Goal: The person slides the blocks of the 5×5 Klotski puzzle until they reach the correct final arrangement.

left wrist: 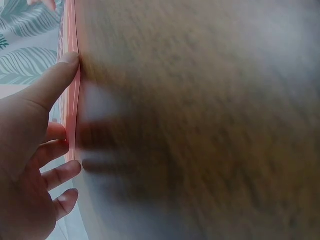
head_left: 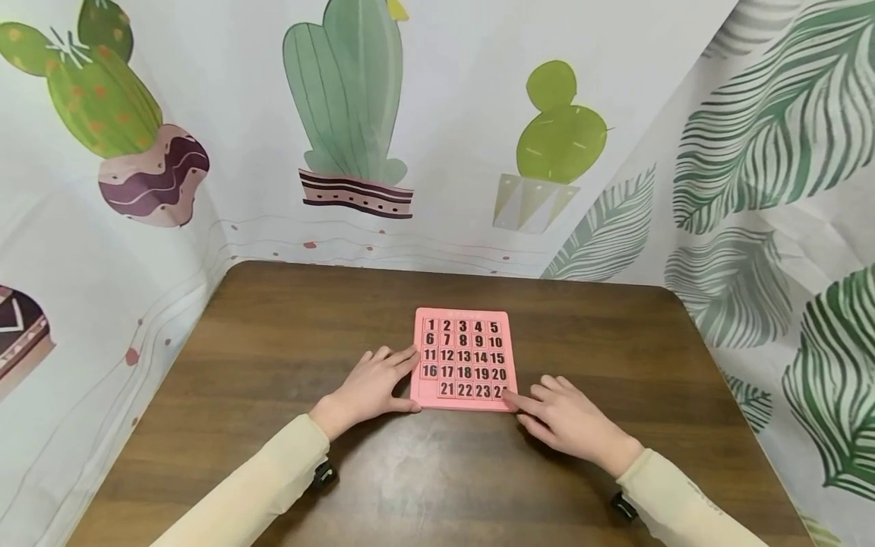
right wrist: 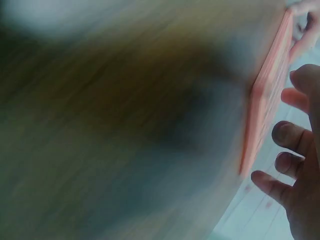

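A pink sliding number puzzle (head_left: 465, 360) lies flat on the table, its tiles in rising order row by row. A gap (head_left: 428, 390) shows at the bottom-left of the grid. My left hand (head_left: 372, 386) rests against the puzzle's left side, thumb at the near corner and fingers spread along the edge. In the left wrist view the thumb (left wrist: 60, 75) touches the pink rim. My right hand (head_left: 570, 422) reaches in from the right, its index fingertip on the tile marked 24 (head_left: 499, 391), partly covering it. The right wrist view shows its other fingers (right wrist: 290, 135) loosely bent.
The puzzle sits on a brown wooden table (head_left: 307, 319). Behind and beside it hangs a white cloth (head_left: 458, 137) printed with cacti and leaves. Dark bands with small devices (head_left: 324, 475) show under both sleeves.
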{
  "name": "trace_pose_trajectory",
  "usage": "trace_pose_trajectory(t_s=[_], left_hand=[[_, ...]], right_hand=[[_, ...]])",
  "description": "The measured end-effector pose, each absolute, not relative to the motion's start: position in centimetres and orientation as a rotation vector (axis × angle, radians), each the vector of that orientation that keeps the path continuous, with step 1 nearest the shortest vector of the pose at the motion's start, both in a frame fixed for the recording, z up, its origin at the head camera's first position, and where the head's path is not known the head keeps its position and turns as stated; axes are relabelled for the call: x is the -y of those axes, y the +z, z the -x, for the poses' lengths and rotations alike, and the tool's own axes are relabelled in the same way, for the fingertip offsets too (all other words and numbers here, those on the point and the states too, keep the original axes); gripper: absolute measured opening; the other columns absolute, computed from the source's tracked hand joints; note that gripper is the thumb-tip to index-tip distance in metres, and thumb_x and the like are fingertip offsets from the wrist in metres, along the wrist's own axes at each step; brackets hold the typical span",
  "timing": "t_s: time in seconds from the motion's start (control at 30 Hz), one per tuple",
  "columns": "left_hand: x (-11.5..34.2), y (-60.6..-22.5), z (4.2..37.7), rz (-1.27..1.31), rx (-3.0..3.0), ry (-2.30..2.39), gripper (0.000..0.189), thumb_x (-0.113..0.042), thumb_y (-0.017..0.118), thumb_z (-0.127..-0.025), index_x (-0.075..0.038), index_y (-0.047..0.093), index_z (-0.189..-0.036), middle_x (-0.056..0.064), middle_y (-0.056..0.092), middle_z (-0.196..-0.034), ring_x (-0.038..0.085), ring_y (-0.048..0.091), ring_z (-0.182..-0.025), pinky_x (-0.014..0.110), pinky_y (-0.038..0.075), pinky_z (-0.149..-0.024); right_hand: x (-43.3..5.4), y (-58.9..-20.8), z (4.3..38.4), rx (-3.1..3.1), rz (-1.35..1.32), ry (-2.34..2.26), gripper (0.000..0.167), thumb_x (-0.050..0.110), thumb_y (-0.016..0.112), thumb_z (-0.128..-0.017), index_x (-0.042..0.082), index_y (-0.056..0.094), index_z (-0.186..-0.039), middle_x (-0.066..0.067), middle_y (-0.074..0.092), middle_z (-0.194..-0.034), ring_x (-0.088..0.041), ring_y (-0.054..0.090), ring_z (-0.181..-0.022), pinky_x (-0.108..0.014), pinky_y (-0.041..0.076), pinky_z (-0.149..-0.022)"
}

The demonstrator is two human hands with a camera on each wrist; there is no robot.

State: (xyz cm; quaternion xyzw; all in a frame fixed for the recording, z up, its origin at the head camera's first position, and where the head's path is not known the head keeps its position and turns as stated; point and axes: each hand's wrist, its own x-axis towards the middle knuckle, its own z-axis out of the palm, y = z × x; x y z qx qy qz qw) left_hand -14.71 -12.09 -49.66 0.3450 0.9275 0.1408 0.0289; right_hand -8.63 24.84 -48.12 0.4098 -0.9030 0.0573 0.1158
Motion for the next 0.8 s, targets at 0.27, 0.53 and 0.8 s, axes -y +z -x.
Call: trace_pose_trajectory(t_s=[0.27, 0.53, 0.8], left_hand=[[12.1, -49.8, 14.5, -1.072, -2.85, 0.425, 0.093, -0.06, 0.08, -0.083, -0.006, 0.053, -0.153, 0.011, 0.049, -0.159, 0.032, 0.053, -0.121, 0.05, 0.043, -0.092], [12.2, -49.5, 14.6, -1.074, -2.86, 0.427, 0.091, -0.058, 0.08, -0.083, -0.005, 0.054, -0.152, 0.012, 0.049, -0.159, 0.032, 0.052, -0.122, 0.053, 0.043, -0.095], [12.1, -49.1, 14.5, -1.095, -2.866, 0.419, 0.09, -0.057, 0.081, -0.083, -0.004, 0.055, -0.151, 0.013, 0.051, -0.158, 0.031, 0.053, -0.119, 0.048, 0.043, -0.09]], right_hand=[[-19.5, -48.3, 9.2, 2.607, -1.3, 0.061, 0.043, 0.038, 0.069, -0.098, 0.024, 0.07, -0.138, 0.004, 0.066, -0.097, -0.021, 0.055, -0.095, -0.042, 0.044, -0.087], [-16.7, -48.7, 10.0, 2.611, -1.274, 0.033, 0.043, 0.04, 0.069, -0.097, 0.026, 0.07, -0.138, 0.002, 0.067, -0.096, -0.024, 0.056, -0.096, -0.046, 0.044, -0.091], [-14.4, -49.0, 10.0, 2.662, -1.255, -0.034, 0.044, 0.045, 0.064, -0.1, 0.03, 0.066, -0.142, 0.001, 0.066, -0.094, -0.025, 0.059, -0.096, -0.047, 0.047, -0.091]])
